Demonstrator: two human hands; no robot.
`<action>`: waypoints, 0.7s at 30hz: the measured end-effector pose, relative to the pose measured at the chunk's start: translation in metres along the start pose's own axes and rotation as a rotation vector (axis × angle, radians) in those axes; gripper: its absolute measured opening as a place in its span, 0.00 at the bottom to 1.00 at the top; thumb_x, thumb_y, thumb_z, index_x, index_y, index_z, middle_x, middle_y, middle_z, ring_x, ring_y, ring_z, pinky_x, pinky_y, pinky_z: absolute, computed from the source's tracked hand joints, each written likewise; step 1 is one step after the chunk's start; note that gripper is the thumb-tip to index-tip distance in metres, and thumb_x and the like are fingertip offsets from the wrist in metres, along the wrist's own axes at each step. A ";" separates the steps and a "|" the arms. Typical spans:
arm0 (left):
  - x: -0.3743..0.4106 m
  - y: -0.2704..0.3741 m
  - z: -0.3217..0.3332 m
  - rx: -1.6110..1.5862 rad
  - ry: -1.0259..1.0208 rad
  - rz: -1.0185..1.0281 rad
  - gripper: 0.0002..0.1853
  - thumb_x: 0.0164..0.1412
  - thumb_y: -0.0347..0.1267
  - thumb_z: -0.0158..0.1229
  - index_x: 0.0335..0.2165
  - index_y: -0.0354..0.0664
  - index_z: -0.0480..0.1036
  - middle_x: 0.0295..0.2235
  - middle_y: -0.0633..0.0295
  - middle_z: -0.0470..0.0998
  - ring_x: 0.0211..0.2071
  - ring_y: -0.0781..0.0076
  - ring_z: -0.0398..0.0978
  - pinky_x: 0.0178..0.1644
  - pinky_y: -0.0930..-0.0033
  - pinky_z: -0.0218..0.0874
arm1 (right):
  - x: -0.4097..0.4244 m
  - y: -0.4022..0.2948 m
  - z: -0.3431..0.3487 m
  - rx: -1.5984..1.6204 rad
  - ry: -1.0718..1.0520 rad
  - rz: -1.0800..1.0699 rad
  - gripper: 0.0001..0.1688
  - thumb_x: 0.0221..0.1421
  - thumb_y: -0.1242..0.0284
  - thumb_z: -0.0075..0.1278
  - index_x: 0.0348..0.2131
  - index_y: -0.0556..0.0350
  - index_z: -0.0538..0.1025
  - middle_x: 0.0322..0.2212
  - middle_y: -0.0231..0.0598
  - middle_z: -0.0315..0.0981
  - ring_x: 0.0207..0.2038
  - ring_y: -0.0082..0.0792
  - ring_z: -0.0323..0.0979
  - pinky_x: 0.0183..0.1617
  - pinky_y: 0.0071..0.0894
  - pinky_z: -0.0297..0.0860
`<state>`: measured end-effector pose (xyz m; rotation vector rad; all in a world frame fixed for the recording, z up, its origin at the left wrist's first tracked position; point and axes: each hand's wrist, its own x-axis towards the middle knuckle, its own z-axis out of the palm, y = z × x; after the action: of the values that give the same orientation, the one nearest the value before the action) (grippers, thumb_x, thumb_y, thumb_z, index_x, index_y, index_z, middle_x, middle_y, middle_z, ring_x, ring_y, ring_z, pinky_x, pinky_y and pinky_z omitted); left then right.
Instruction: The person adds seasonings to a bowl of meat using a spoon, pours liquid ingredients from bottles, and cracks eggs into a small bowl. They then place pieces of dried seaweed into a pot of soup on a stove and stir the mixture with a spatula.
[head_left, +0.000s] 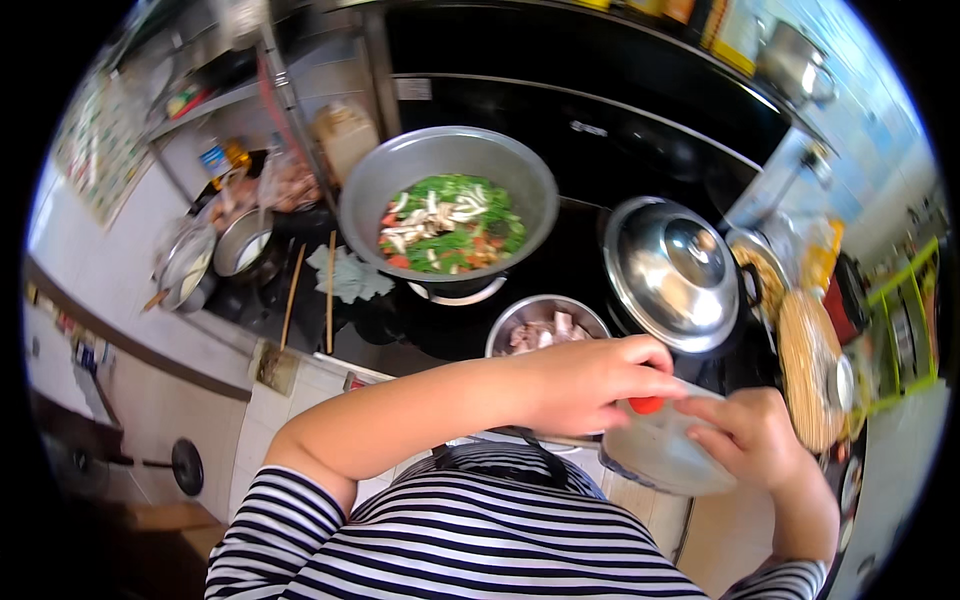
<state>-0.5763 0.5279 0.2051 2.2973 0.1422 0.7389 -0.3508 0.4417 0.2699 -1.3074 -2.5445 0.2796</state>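
Observation:
In front of my striped shirt I hold a whitish, translucent bowl (667, 457), tipped, with a dark band along its lower edge. My right hand (750, 435) grips it at the right rim. My left hand (592, 386) reaches across to its far left side, blurred, fingers and thumb around a small red-orange piece (646, 405); whether it pinches the piece or the bowl is unclear. Partly behind my left forearm, a steel bowl (504, 319) contains pale pink meat pieces (551, 330). Beyond stands a large grey metal pot (360, 195) with chopped greens, orange pieces and white strips (450, 217).
A domed steel lid (667, 300) covers a vessel at the right. Near it lies a round bundle of thin sticks (808, 367). To the left are chopsticks (330, 292), a grey cloth (352, 276), a small saucepan (244, 251) and bagged meat (292, 184).

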 end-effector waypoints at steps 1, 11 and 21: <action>0.002 0.009 -0.002 -0.035 0.067 -0.037 0.17 0.52 0.31 0.56 0.41 0.38 0.66 0.39 0.54 0.68 0.37 0.60 0.70 0.38 0.65 0.63 | -0.003 -0.002 -0.001 -0.013 0.003 0.035 0.15 0.42 0.71 0.55 0.35 0.48 0.77 0.11 0.39 0.66 0.15 0.38 0.67 0.19 0.32 0.63; 0.009 0.018 -0.005 0.094 -0.098 -0.113 0.21 0.52 0.36 0.56 0.43 0.40 0.62 0.43 0.54 0.65 0.39 0.54 0.70 0.39 0.60 0.62 | -0.007 0.001 -0.009 0.022 0.008 -0.009 0.17 0.44 0.70 0.55 0.39 0.44 0.77 0.12 0.38 0.68 0.15 0.37 0.68 0.19 0.32 0.63; 0.021 0.018 -0.004 0.269 -0.192 -0.102 0.20 0.50 0.38 0.59 0.40 0.42 0.65 0.40 0.57 0.67 0.37 0.60 0.70 0.37 0.64 0.64 | -0.018 0.007 -0.008 -0.009 0.020 -0.005 0.17 0.50 0.64 0.50 0.42 0.39 0.75 0.13 0.39 0.69 0.17 0.39 0.70 0.21 0.31 0.66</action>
<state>-0.5628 0.5231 0.2298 2.5797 0.2827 0.4670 -0.3329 0.4312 0.2730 -1.3010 -2.5348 0.2525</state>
